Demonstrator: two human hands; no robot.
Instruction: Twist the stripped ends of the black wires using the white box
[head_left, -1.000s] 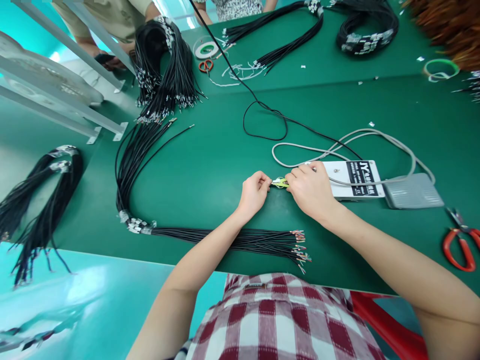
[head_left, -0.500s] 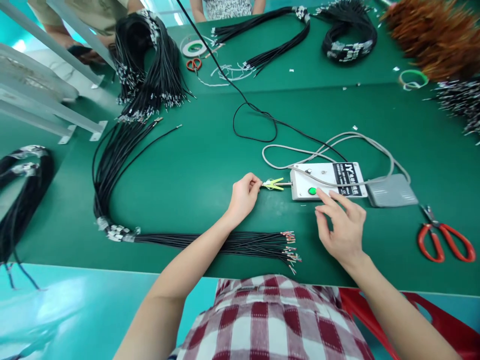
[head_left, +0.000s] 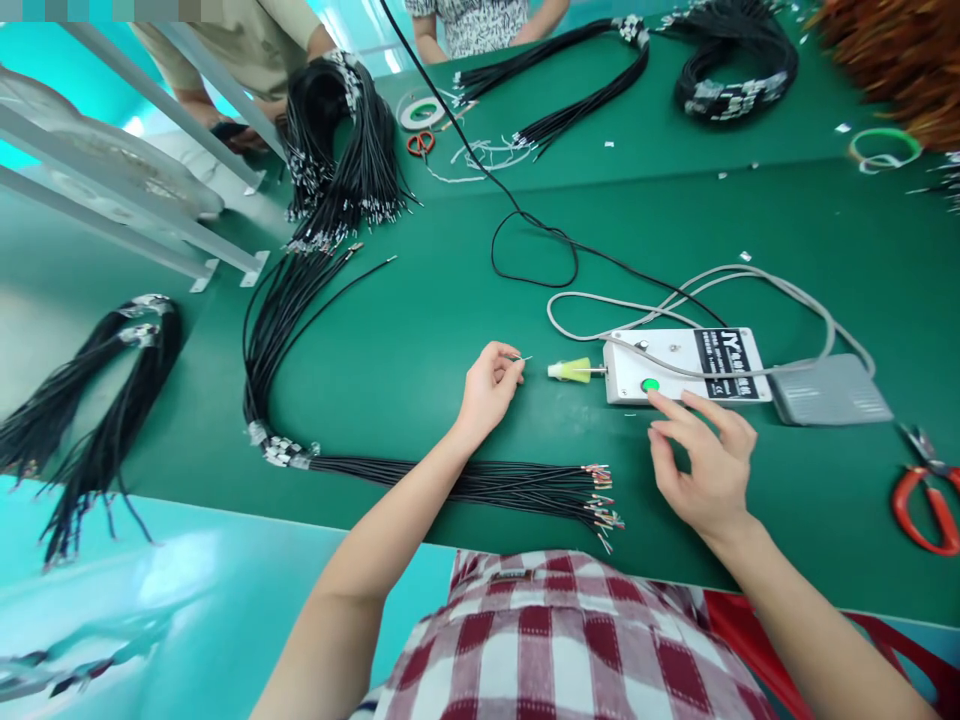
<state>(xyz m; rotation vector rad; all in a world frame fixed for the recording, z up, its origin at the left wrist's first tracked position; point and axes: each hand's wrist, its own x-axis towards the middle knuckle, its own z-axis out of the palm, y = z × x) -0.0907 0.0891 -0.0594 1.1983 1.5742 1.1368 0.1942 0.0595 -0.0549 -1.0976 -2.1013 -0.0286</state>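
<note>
My left hand [head_left: 493,385] is closed in a pinch on a thin pale wire [head_left: 527,358], whose short tip sticks out past the fingers. A small gap separates it from the yellow-green clip head [head_left: 574,371], which looks like a blurred cone on the shaft of a white machine box [head_left: 686,352]. My right hand [head_left: 709,455] is open with its fingers apart, its index fingertip at the green button [head_left: 650,385] on the box. Under my left forearm lies a bundle of black cables [head_left: 517,485] with stripped coloured wire ends.
A grey pedal [head_left: 832,390] lies right of the box, with red-handled pliers [head_left: 930,490] beyond it. Grey cord [head_left: 577,295] loops behind. More black cable bundles [head_left: 341,150] lie at the back and left. Two other people stand across the table, near white metal legs [head_left: 172,230].
My left hand has drawn slightly away from the clip head, which has gone from a distinct forked shape to a blurred cone. My right finger stays at the button. The view has shifted left.
</note>
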